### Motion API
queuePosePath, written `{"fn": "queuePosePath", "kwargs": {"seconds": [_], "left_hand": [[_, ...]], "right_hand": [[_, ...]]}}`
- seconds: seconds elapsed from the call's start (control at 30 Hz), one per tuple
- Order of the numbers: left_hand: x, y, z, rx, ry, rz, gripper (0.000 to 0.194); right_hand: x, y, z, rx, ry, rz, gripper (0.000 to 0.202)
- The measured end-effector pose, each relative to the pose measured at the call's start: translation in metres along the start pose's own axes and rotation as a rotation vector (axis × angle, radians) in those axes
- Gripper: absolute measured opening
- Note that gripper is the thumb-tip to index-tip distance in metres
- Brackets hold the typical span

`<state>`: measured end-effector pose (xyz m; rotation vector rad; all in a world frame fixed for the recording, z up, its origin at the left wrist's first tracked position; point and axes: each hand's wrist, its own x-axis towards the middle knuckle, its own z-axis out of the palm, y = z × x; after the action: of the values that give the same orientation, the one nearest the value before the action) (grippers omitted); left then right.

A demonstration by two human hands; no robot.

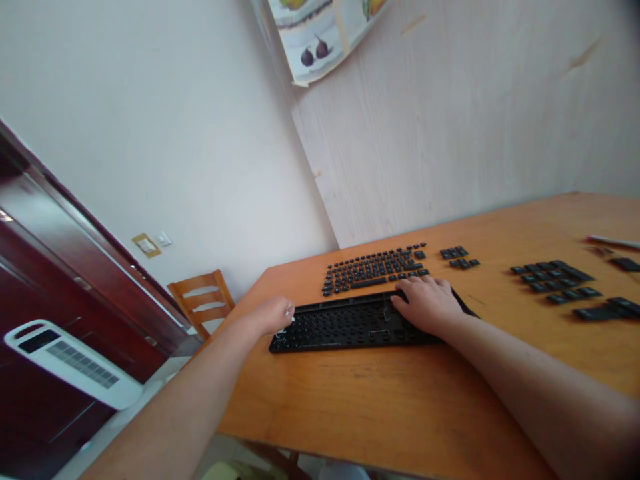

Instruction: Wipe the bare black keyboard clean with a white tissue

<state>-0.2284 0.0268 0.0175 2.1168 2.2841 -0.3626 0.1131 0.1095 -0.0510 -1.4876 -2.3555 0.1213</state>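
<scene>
A black keyboard base (345,327) with its keycaps off lies on the wooden table, with bare switch posts and a few thin wire stabilisers showing. My left hand (273,315) is closed at the base's left end. Between its fingertips shows a small white thing, too small to name. My right hand (427,303) lies palm down over the right part of the base, fingers spread across its far edge. Just behind the base, loose black keycaps (370,270) are laid out in keyboard order.
Further right on the table (380,393) are a small keycap group (457,255) and a number-pad group (555,277). A pencil-like stick (615,242) lies at the far right. A wooden chair (203,300) stands beyond the left edge, near a white appliance (75,363).
</scene>
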Motion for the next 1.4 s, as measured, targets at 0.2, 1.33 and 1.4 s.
{"fn": "queuePosePath", "kwargs": {"seconds": [0.2,1.33,1.4], "left_hand": [[-0.004,-0.013,0.003,0.026,-0.064,-0.09,0.013],[0.002,0.051,-0.013,0.075,0.042,0.012,0.014],[0.004,0.058,-0.013,0.06,0.044,0.042,0.015]], "right_hand": [[0.001,0.0,0.0,0.0,-0.017,0.002,0.045],[0.0,-0.001,-0.001,0.017,0.013,0.005,0.043],[0.0,-0.002,-0.002,0.016,0.011,0.008,0.043]]}}
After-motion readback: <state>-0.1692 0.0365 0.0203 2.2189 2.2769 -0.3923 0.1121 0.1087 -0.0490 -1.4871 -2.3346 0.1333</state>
